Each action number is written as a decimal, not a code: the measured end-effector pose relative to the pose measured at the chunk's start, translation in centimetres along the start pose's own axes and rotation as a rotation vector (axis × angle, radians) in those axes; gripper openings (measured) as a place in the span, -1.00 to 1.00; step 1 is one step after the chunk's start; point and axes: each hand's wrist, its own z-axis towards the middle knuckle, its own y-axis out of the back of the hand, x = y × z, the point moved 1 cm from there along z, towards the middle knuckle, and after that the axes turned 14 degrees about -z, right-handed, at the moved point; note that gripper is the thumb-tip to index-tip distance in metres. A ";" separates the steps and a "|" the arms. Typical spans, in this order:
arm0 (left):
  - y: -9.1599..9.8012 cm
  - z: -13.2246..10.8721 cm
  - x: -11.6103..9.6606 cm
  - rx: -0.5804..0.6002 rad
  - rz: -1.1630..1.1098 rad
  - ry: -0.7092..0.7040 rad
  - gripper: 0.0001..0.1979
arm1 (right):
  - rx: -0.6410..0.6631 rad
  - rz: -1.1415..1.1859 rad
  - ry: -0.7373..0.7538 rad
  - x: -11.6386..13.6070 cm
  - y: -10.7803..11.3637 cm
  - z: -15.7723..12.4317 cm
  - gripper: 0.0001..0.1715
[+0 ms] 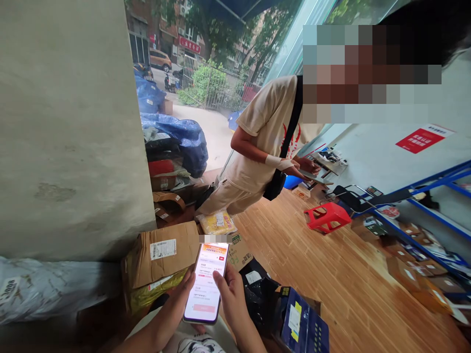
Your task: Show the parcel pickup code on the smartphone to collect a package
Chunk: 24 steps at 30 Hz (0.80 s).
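A lit smartphone point(201, 294) is held upright between both hands, its screen showing a page with an orange banner and a pink bar low down. My left hand point(181, 293) is closed along the phone's left edge. My right hand point(232, 290) grips the opposite edge, its thumb over the screen. Most of the fingers are hidden behind the phone. Beyond it lie a brown cardboard box point(142, 255) with a white label and a yellow package point(220, 222). A dark blue box point(300, 321) lies to the right of my right hand.
A person in a beige T-shirt point(267, 113) stands ahead, holding a flat device. A red stool point(327, 218) stands on the wooden floor. Blue shelving point(443, 220) with parcels is on the right. Parcels pile up by the doorway, and a wall point(69, 122) rises at left.
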 end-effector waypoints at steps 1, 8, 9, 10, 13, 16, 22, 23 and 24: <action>0.2 0.1 0.1 0.008 -0.003 -0.003 0.09 | 0.001 0.015 -0.001 -0.1 0.0 0.0 -0.49; 1.2 1.1 1.3 0.059 -0.098 -0.016 0.04 | 0.010 0.039 0.005 -0.2 -0.1 0.0 -0.53; 1.2 1.2 1.4 0.067 -0.103 -0.019 0.01 | 0.010 0.037 0.008 -0.2 -0.1 0.0 -0.54; 1.2 1.2 1.4 0.065 -0.097 -0.020 -0.01 | 0.010 0.036 0.011 -0.4 -0.1 0.0 -0.55; 1.2 0.8 1.3 0.056 -0.056 -0.004 -0.04 | 0.014 0.048 0.014 -0.8 -0.1 0.0 -0.59; 1.1 0.6 1.2 0.064 -0.050 0.000 -0.03 | 0.020 0.065 0.011 -1.1 -0.1 0.0 -0.60; 1.4 0.8 1.3 0.051 -0.076 -0.008 -0.01 | 0.034 0.077 0.001 -0.6 -0.2 -0.1 -0.55; 1.5 0.7 1.3 0.053 -0.078 -0.004 0.00 | 0.038 0.081 -0.002 -0.6 -0.2 -0.1 -0.54; 1.6 0.7 1.3 0.057 -0.084 0.003 0.00 | 0.042 0.086 -0.005 -0.5 -0.3 -0.1 -0.53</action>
